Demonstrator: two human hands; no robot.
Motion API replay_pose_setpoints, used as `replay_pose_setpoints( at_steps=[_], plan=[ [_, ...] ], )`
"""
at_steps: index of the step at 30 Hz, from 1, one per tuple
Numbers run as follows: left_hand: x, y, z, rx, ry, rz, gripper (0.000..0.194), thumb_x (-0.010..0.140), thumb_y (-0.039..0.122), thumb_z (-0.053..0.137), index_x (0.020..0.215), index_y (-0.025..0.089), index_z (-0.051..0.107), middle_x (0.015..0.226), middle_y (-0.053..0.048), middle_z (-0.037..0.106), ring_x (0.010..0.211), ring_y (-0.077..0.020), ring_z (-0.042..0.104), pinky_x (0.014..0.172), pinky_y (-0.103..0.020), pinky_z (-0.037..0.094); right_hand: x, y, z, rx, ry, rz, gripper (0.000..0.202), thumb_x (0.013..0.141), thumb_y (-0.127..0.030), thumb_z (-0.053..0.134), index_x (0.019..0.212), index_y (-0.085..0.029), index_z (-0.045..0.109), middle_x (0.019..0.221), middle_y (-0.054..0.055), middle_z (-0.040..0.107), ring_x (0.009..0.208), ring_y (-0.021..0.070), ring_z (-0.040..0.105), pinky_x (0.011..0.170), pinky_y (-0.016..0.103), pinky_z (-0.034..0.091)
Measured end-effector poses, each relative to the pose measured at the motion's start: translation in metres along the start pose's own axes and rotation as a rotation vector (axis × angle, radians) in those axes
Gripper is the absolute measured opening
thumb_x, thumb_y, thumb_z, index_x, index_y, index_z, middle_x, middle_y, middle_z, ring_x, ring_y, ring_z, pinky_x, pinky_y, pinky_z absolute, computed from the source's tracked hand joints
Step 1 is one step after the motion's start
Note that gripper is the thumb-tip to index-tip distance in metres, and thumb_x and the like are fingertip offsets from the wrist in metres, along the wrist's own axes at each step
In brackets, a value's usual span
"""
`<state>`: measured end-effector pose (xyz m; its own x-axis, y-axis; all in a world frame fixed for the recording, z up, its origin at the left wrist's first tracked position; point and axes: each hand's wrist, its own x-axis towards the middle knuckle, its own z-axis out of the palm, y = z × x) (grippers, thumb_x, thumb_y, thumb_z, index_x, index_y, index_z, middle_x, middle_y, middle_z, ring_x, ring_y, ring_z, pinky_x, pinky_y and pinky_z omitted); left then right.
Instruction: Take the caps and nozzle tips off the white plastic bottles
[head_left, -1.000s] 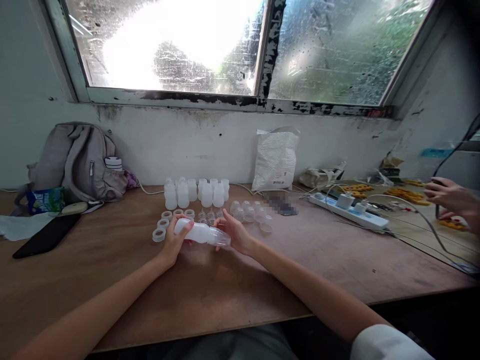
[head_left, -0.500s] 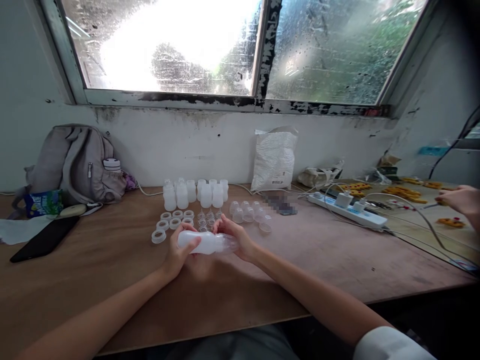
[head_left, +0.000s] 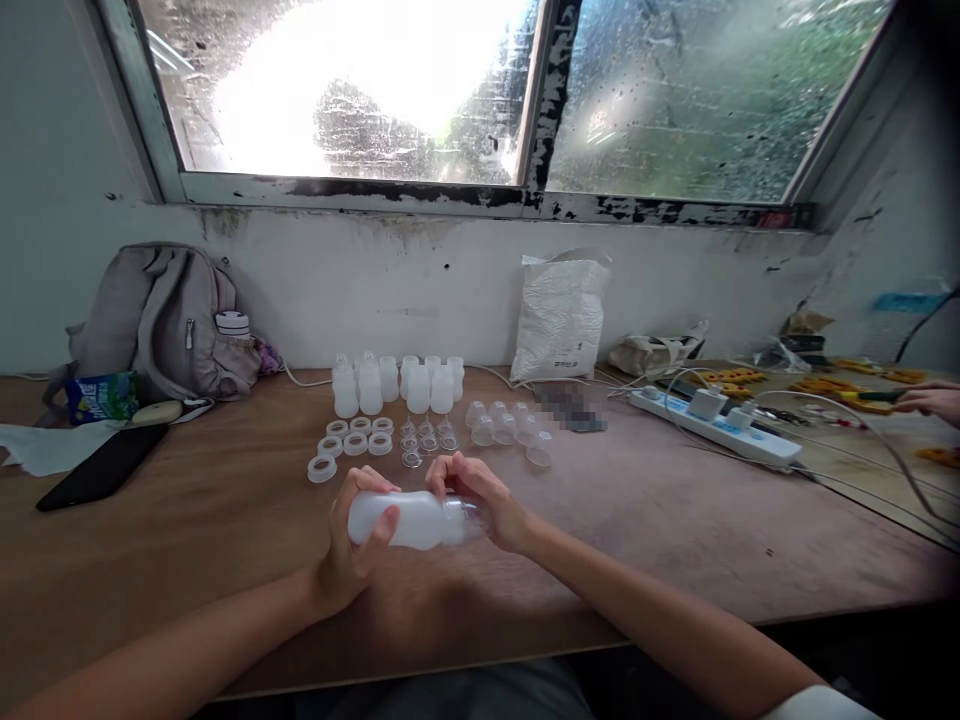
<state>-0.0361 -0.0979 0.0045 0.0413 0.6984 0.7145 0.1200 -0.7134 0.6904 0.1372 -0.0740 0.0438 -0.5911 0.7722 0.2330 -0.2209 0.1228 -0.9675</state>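
A white baby bottle [head_left: 409, 519] lies on its side in the air over the near part of the table, its clear top pointing right. My left hand [head_left: 355, 535] is wrapped round the base, thumb in front and fingers behind. At the other end, my right hand [head_left: 491, 500] is closed about the neck and clear cap [head_left: 474, 517], with its fingertips at the collar; the palm partly hides that end. Beyond the hands stand clear teats [head_left: 427, 437], several white screw rings [head_left: 322, 467] and clear dome caps [head_left: 504, 428]. White bottles [head_left: 431, 388] stand upright behind them.
At the left are a grey backpack [head_left: 169, 320] and a black phone-like slab [head_left: 101, 470]. A white plastic bag [head_left: 561, 318] leans on the wall. To the right lie a power strip [head_left: 712, 425] with cables and yellow tools [head_left: 840, 388], near another person's hand [head_left: 934, 400].
The bottle and both my hands sit slightly lower and nearer me. My right fingers have shifted at the collar. The view has turned a little left, and the other person's hand has moved.
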Motion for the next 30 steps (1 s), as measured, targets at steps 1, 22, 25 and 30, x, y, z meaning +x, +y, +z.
replay_pose_setpoints(
  at_steps=[1,22,25,30],
  plan=[
    [0.0,0.0,0.0,0.004,0.004,0.0,0.01,0.074,0.023,0.049,0.082,0.018,0.043,0.076,-0.003,0.048,0.07,-0.0147,0.05,0.062,-0.028,0.04,0.0,0.0,0.0,-0.007,0.0,0.002,0.044,0.081,-0.052,0.033,0.063,-0.014,0.047,0.065,0.001,0.043,0.054,0.0092,0.039,0.049,0.021,0.029],
    [0.012,-0.029,-0.008,0.196,-0.099,0.359,0.029,0.062,0.018,0.061,0.088,0.018,0.048,0.082,-0.006,0.057,0.071,-0.016,0.057,0.059,-0.028,0.046,0.015,0.024,-0.004,0.101,0.309,0.337,0.019,0.07,-0.03,0.051,0.061,-0.014,0.048,0.051,-0.002,0.046,0.041,0.0091,0.046,0.033,0.019,0.035],
    [0.009,-0.031,-0.013,0.317,-0.187,0.49,0.028,0.056,0.024,0.066,0.081,0.018,0.055,0.079,-0.007,0.062,0.064,-0.0168,0.059,0.05,-0.026,0.046,0.013,0.025,-0.003,0.053,0.238,0.591,0.015,0.071,-0.025,0.044,0.072,-0.012,0.05,0.047,0.002,0.052,0.036,0.0127,0.049,0.026,0.018,0.03],
    [0.002,-0.027,-0.015,0.415,-0.216,0.56,0.018,0.055,0.028,0.065,0.07,0.02,0.058,0.07,-0.006,0.065,0.059,-0.0187,0.062,0.046,-0.027,0.047,0.008,0.015,-0.001,0.049,0.031,0.785,0.024,0.073,-0.026,0.035,0.081,-0.009,0.05,0.047,0.007,0.058,0.031,0.0139,0.05,0.02,0.015,0.019]
  ],
)
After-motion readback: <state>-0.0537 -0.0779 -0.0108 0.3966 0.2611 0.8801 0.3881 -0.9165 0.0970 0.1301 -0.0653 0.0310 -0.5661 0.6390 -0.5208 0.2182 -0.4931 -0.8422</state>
